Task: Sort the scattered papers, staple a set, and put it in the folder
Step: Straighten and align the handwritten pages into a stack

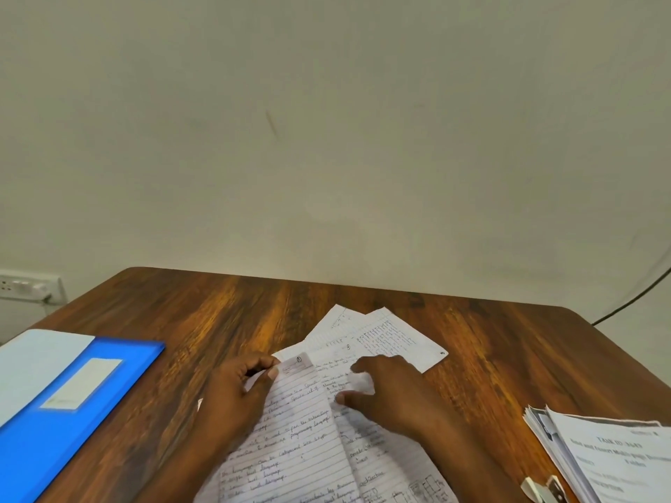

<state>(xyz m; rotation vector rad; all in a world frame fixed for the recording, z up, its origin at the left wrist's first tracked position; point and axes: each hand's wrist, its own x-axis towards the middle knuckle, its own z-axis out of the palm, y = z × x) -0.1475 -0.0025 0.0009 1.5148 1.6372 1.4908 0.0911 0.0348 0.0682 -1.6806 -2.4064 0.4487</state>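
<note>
Head view, down over table [508, 357]

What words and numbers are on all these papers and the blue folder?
"TASK ID" heads the top sheet of the printed paper stack; the rest is blurred.
Circled page number on the lined handwritten sheet: too small to read.
Handwriting: too blurred to quote.
White label on the blue plastic folder: unreadable.

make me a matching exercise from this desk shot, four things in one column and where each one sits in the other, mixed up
Things:
1. blue folder
2. handwritten sheets
3. printed stack
4. wall socket

Places:
A. wall, beyond the table's far left corner
B. table middle, under both hands
C. table's left edge
D. table's right edge

Pairs: 1-C, 2-B, 3-D, 4-A
</note>
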